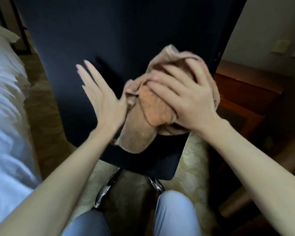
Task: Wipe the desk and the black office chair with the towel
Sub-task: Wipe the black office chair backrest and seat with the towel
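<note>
Right hand (187,103) flat on towel (136,133) against black chair back (109,40), left hand (99,96) beside.

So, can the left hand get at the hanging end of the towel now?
Probably yes. The left hand is open and holds nothing, right beside the towel on the black office chair, and nothing stands between them.
</note>
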The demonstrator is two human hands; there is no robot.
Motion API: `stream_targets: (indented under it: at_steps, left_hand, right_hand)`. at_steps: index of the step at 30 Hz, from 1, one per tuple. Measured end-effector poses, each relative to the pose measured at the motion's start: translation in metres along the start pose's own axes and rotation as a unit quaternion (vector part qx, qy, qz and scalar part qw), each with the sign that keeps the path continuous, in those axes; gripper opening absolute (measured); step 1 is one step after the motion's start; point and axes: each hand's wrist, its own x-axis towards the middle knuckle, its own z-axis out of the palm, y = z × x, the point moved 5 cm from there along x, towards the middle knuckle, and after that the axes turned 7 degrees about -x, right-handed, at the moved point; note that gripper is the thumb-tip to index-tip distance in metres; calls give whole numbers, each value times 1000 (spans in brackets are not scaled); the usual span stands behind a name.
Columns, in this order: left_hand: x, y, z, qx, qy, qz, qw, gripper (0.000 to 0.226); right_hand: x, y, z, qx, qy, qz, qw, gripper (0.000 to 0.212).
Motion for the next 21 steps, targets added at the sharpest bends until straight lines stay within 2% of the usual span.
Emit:
stream_targets:
  at_steps: [2, 4, 7, 10, 13, 16, 18, 21]
  left_hand:
    - [-30, -15, 11, 56, -58, 46, 996, 102]
    - [-53, -41, 19, 92, -96, 41, 990, 97]
    - [-62, -67, 18, 105, -117, 56, 986, 91]
    - [-56, -78, 11, 121, -142, 74, 980, 76]
    - [-53, -82, 7, 113, -145, 81, 980, 69]
    - [-56, -78, 10, 110, -122, 68, 984, 70]
    - [-59, -72, 12, 98, -109, 52, 988, 70]
    - [-63, -63, 15, 92, -103, 47, 989, 73]
  right_hand:
    - [6, 0, -1, 6, 13, 48, 999, 36]
    - [-12, -18, 10, 25, 11, 93, 995, 41]
    - [-64, -69, 40, 73, -42, 106, 991, 39]
    - [-127, -127, 73, 169, -143, 33, 975, 30]
    - [-172, -175, 94, 178, -210, -112, 955, 34]
    - [-193, -196, 97, 177, -260, -242, 918, 35]
    - [-197, -196, 97, 170, -283, -273, 904, 35]
    - [-187, -187, 95, 177, -269, -247, 914, 27]
